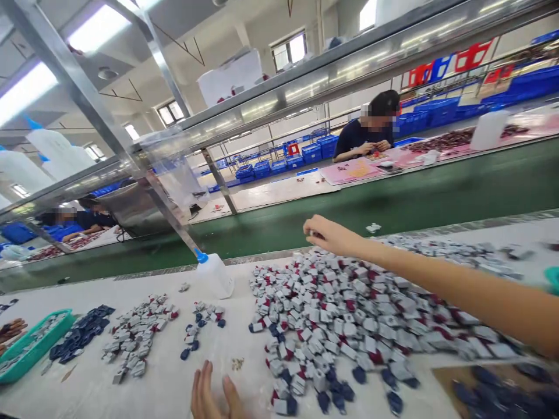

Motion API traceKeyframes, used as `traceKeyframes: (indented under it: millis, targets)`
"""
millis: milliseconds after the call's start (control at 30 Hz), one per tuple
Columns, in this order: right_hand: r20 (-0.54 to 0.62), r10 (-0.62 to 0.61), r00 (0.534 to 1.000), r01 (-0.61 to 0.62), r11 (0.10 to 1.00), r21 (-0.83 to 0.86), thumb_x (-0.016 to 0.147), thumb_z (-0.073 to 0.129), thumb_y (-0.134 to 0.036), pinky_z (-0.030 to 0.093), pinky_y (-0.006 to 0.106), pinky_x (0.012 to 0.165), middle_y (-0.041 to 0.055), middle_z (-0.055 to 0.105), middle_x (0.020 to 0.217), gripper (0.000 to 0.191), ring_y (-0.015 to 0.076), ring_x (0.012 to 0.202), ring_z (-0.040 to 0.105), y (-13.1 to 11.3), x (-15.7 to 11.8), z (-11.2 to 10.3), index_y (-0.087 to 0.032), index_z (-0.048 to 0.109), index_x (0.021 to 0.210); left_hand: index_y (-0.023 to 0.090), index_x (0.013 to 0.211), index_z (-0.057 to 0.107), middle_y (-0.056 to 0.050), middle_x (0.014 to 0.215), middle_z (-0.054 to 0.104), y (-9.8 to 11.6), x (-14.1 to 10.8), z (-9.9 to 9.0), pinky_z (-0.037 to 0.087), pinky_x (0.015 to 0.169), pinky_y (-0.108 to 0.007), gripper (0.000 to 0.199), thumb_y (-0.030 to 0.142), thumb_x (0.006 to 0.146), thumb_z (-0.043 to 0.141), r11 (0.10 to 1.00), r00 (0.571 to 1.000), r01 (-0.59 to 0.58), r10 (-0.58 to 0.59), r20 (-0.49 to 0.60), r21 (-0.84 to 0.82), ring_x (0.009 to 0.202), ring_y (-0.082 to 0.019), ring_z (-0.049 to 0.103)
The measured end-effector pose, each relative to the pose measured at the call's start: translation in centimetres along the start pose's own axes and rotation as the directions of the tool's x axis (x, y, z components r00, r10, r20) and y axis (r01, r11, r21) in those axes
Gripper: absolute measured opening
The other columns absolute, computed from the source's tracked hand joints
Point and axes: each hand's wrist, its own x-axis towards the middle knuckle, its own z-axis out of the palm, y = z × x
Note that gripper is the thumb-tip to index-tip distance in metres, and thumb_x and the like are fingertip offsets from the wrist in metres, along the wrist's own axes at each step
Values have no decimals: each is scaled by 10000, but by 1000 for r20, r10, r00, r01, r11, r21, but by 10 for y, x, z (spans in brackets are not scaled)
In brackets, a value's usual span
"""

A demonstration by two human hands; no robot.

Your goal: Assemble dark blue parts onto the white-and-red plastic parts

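Observation:
My left hand [213, 396] rests at the bottom edge of the view, thumb spread from the fingers, with nothing seen in it. Just above it lies a little cluster of tiny brass-coloured pieces [237, 364] on the white tabletop [170, 378]. My right hand [332, 235] is stretched over the far edge of a big heap of small grey-white and dark red plastic parts [340, 308]. Its fingers are curled in, and what they hold, if anything, is too hidden to name. Dark blue plastic pieces [336, 393] are scattered along the near side of the heap.
A white bottle with a blue tip [215, 276] stands behind smaller piles. Left are grey parts [137, 334], dark blue pieces [82, 331], a green basket [39, 343] and another person's hand [12, 331]. Beyond the green conveyor belt [279, 215] a person [369, 128] works. A metal shelf frame crosses overhead.

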Motion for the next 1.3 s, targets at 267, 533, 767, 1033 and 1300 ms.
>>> traceKeyframes:
  millis: [267,533,767,1033,1300]
  targets:
    - [72,-18,997,29,986,-161,920,530,-233,389,473,948,109,476,1230,271,260,1126,457,32,-130,3,-136,537,1172,171,1374,383,-146,1408,447,157,-15,13,309,1109,-437,481,313,917,427,892,852,-136,328,408,-432,1357,-263,348]
    - [3,-127,992,127,988,-91,922,536,-187,412,436,966,72,547,1152,262,207,1078,516,28,-131,15,-140,549,1179,205,1380,431,-91,1485,386,240,35,121,216,1137,-462,478,355,928,386,877,496,-342,474,727,-338,1412,-265,245]
    - [-116,-78,990,67,993,-97,906,547,-153,396,456,988,66,545,1193,197,206,1095,512,30,-142,25,-153,601,1096,196,1303,516,-95,1464,419,228,30,139,302,1099,-436,437,328,951,295,884,508,-361,454,732,-297,1371,-227,335]
    - [-116,-48,992,34,992,-122,903,544,-142,437,431,945,70,526,1228,191,199,1063,520,28,-146,29,-162,608,1081,205,1310,506,-76,1470,415,230,29,136,275,1117,-454,443,354,954,287,898,517,-344,425,743,-274,1387,-234,306]
    - [-152,-88,985,64,986,-154,921,451,-128,441,434,919,84,545,1235,253,236,1055,536,34,-150,35,-204,636,1077,229,1374,442,-64,1482,397,228,24,131,147,1145,-569,483,406,949,296,911,516,-327,394,761,-250,1398,-264,286]
